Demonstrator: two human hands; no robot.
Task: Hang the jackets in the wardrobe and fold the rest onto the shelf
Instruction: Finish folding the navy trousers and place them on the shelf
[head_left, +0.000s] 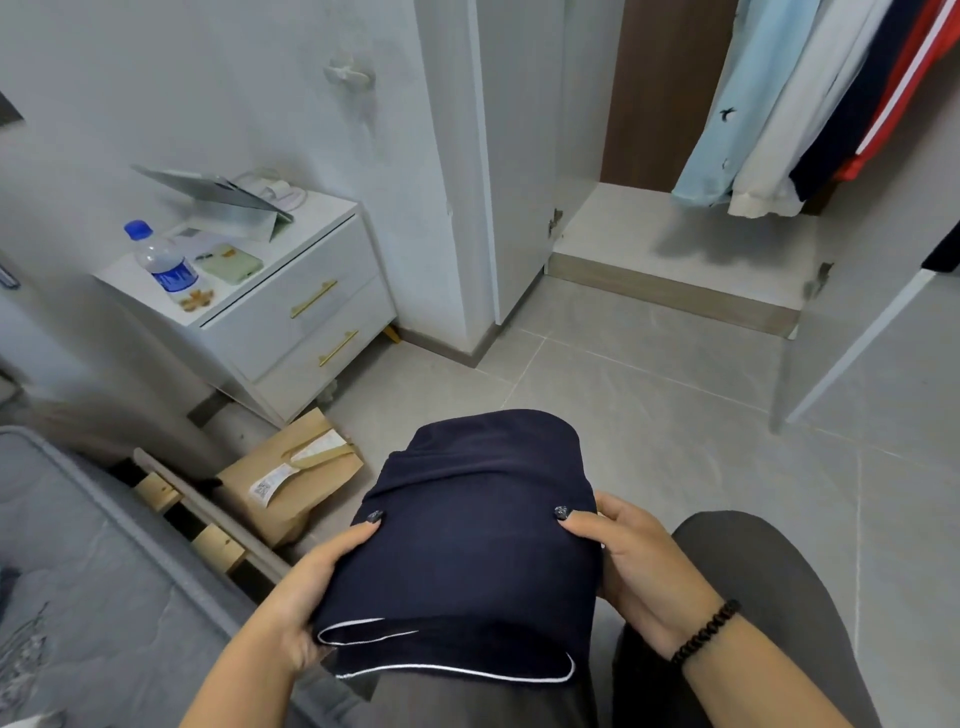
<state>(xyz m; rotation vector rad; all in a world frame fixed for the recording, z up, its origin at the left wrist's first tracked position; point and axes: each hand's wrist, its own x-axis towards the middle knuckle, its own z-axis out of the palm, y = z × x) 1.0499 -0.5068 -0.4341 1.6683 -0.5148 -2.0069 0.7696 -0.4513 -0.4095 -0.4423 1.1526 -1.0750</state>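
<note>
Folded navy garment held over the lap, wardrobe open ahead.
Left hand and right hand grip its sides, thumbs on top; folding looks finished, so next it probably goes to the wardrobe's bare base shelf, under the hanging shirts.

Home bedroom: mattress, nightstand, open wardrobe.

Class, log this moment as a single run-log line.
step: carrying | item: folded navy garment | left hand: grips its side | right hand: grips other side | wardrobe: open, shirts hanging
</note>
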